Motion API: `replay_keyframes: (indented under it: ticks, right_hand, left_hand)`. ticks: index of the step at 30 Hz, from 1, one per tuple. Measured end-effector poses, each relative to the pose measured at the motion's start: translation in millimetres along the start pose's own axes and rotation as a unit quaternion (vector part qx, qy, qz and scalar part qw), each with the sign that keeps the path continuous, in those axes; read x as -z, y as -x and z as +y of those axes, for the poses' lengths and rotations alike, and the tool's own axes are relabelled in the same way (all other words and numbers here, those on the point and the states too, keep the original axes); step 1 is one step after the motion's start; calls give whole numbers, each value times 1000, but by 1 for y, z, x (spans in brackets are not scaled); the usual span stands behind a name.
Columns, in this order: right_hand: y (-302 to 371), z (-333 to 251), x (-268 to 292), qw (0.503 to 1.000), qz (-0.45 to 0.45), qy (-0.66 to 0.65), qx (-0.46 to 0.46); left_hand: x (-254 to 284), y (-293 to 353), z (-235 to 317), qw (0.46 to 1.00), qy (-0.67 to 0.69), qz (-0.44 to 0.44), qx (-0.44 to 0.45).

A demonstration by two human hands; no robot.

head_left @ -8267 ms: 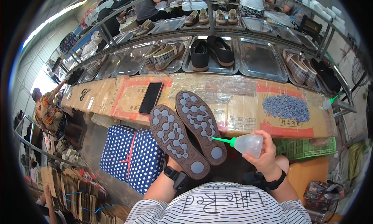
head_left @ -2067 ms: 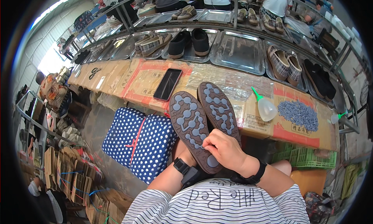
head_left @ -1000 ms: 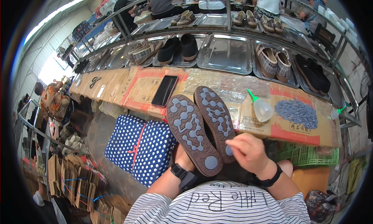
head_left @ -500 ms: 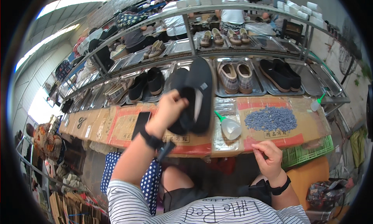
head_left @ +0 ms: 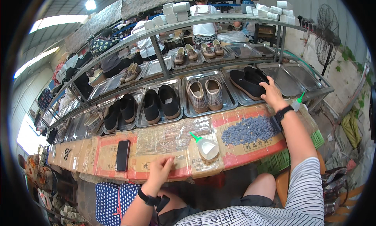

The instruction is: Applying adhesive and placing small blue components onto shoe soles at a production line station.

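My right hand [head_left: 273,94] reaches to the right-hand tray, its fingers and thumb on the heel end of a pair of black slip-on shoes [head_left: 246,84] lying turned sideways. My left hand [head_left: 160,170] hovers over the front edge of the cardboard-covered bench [head_left: 182,163], fingers curled in and nothing visible in them. On the tray to the left of the plaid pair stands another black pair [head_left: 169,102], toes toward me. The plaid shoes [head_left: 213,93] stand between the two black pairs. A squeeze bottle with a green nozzle [head_left: 207,148] lies between my hands.
Small blue-grey pellets [head_left: 248,131] lie spread on the bench at right. A phone [head_left: 122,155] and scissors [head_left: 67,153] lie at left. Another green-tipped bottle [head_left: 297,104] stands near the right end. A metal rack [head_left: 164,59] with more trays rises behind; people sit beyond it.
The black pair in my left hand now stands on its tray, and that hand has drawn back toward me. My right hand has moved forward to the right-hand black shoes. The view has shifted rightward.
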State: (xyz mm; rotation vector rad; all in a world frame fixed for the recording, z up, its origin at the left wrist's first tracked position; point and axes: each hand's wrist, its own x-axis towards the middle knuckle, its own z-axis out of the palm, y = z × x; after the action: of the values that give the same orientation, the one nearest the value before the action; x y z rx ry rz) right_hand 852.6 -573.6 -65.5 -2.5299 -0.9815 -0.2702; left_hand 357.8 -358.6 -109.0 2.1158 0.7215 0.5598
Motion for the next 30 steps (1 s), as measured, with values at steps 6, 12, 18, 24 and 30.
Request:
replay_keyframes:
  ticks: [6, 12, 18, 24, 30]
  right_hand:
    - [-52, 27, -25, 987, -98, 120, -43]
    - [-35, -43, 7, 991, 77, -46, 103]
    - [84, -157, 66, 919, 139, -224, 294]
    - [176, -215, 52, 876, 81, -221, 420]
    - [263, -263, 14, 843, -67, -279, 456]
  left_hand:
    - [-18, 19, -11, 990, 101, 93, 24]
    - [-17, 20, -14, 994, 65, 84, -21]
    - [-22, 28, -13, 972, 206, 103, 40]
    - [0, 42, 53, 944, 162, 261, -119]
    - [17, 60, 99, 991, -35, 124, 40]
